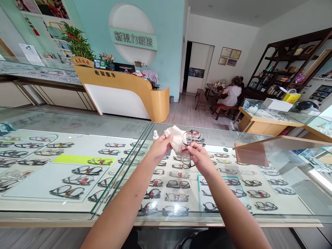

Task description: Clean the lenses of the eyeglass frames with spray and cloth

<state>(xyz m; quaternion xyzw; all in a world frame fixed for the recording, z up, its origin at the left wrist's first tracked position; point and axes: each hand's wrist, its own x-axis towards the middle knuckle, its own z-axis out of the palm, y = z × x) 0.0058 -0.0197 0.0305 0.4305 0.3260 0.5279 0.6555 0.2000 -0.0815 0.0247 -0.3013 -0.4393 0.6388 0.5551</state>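
My left hand pinches a cream-coloured cloth by its left edge. In my right hand is a pair of glasses with dark frames, turned on its side and gripped near the bridge. The cloth's right part touches or overlaps the upper lens; I cannot tell how far it wraps it. Both hands are above the glass counter. Just behind my left hand stands a small white bottle, partly hidden by the fingers. More glasses and something red lie behind the right hand.
Under the counter's glass top lie rows of eyeglasses. An open wooden panel stands at the right. Beyond are a cashier desk, a second display case, and a person seated at a table.
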